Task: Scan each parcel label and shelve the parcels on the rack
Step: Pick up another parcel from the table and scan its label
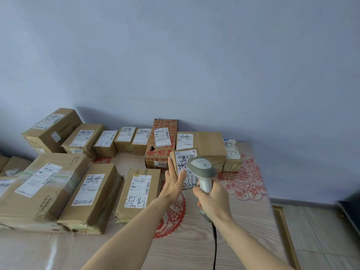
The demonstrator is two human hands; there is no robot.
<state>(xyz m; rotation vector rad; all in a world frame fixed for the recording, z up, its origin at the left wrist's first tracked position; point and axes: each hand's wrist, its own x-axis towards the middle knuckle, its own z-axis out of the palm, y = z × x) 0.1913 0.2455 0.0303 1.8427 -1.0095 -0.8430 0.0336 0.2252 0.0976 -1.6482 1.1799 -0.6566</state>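
Observation:
My left hand [174, 180] holds a small brown parcel [185, 158] tilted up off the table, thumb across its white label and fingers along its left edge. My right hand [211, 199] grips the handle of a grey and white barcode scanner [202, 170], whose head sits right in front of that label and covers part of it. A black cable [214, 242] hangs from the scanner's handle. Several other cardboard parcels with white labels lie on the table, among them one with black handwriting [139, 191] just left of my left hand. No rack is in view.
The table [243, 221] has a pale wood-grain cover with red paper-cut patterns. A red-printed box [161, 143] and a wide brown box [208, 145] stand behind the held parcel against the blue wall. Larger boxes [44, 184] fill the left side. Tiled floor lies at the right.

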